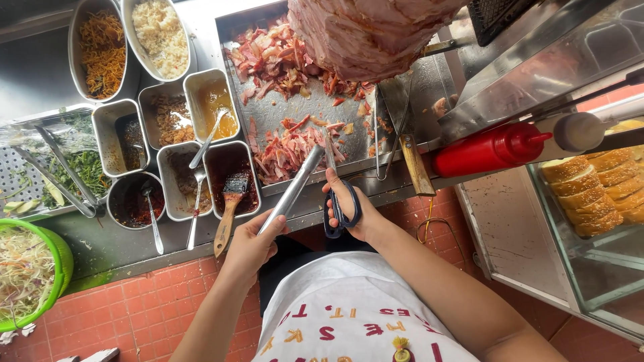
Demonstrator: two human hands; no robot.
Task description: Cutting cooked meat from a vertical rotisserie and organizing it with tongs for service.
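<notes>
My left hand [249, 243], low in the middle of the frame, has its grip closed round steel tongs [293, 189] whose tips reach up into the pile of sliced meat [290, 149] on the metal tray [272, 114]. My right hand [352, 208], just to the right, has fingers through the dark handles of scissors [335, 194], blades pointing at the same pile. Above hangs the meat spit [365, 33]. Sauce tubs [228, 177] stand left on the counter [100, 241].

A floor of small red-orange tiles [144, 308] under a stainless steel counter [100, 245], with a glass display case [604, 268] at right, in bright daylight
</notes>
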